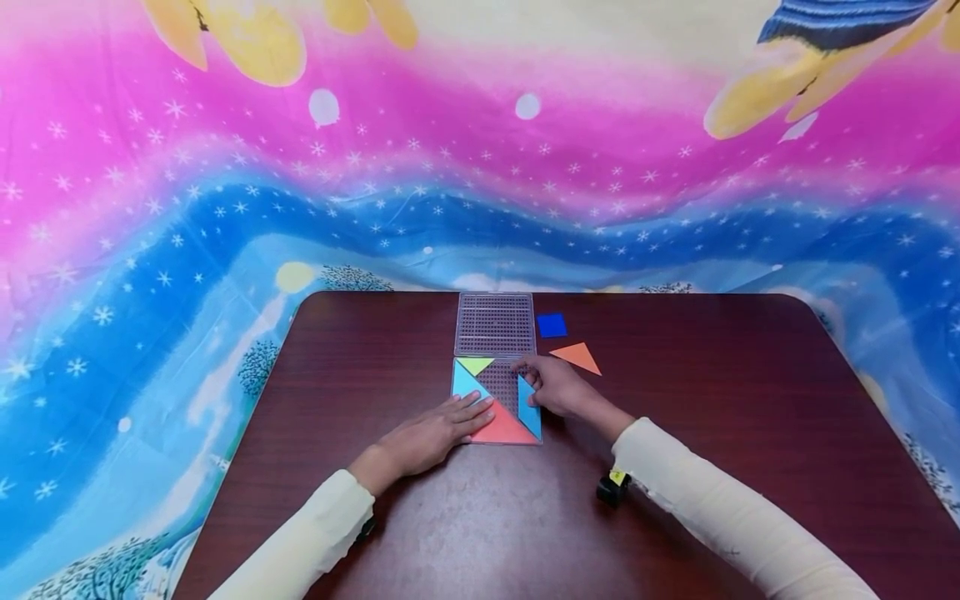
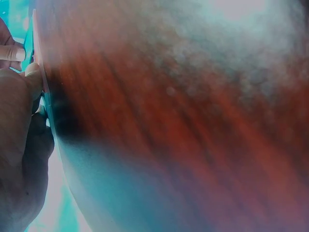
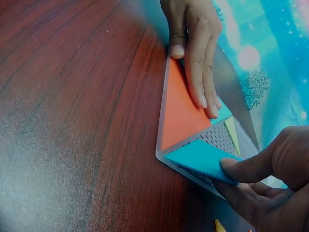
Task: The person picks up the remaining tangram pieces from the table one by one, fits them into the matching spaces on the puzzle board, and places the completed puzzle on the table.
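Can read no text, brand, number or sign in any view; only a yellow patch (image 1: pixel 618 477) on the black device (image 1: pixel 610 492) beside the right sleeve (image 1: pixel 663 462), too small to decipher.

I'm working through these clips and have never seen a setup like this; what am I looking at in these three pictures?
There is no machine: a person works with two bare hands. The wide picture comes from a camera worn on the head; the other two come from cameras on the wrists, the left one showing mostly blurred tabletop.

On the brown table lies a clear two-panel tray. Its near panel holds a yellow-green triangle, a light blue triangle and a large coral triangle. A dark blue square and an orange triangle lie right of it.

The left hand rests on the coral triangle; the right hand pinches a light blue four-sided piece.
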Demonstrator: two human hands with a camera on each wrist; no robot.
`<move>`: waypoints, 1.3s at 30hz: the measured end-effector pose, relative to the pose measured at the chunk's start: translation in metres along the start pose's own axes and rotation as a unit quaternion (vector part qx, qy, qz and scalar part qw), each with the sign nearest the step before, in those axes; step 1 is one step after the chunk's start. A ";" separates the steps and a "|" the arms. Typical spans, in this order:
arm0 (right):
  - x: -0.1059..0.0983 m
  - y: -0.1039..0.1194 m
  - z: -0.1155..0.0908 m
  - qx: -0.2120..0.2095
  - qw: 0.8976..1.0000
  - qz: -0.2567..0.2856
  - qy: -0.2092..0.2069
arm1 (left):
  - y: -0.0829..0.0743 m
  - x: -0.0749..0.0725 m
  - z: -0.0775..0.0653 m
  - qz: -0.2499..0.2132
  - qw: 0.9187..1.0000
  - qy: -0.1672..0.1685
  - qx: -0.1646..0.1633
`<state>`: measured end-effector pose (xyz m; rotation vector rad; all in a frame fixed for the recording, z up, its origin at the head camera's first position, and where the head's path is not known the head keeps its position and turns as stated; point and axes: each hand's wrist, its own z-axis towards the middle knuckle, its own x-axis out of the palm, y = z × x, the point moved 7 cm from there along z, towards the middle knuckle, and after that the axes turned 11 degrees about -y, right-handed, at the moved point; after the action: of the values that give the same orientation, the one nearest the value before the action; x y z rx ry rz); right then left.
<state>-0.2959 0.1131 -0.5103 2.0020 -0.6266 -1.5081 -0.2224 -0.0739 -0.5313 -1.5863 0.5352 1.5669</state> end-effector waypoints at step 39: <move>0.007 0.026 0.015 -0.089 0.981 -0.168 0.021 | 0.000 -0.002 0.000 0.006 1.000 -0.008 0.001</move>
<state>-0.3094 0.0869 -0.5005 2.0659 -0.1304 -1.6431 -0.2229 -0.0740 -0.5294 -1.5700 0.5397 1.5863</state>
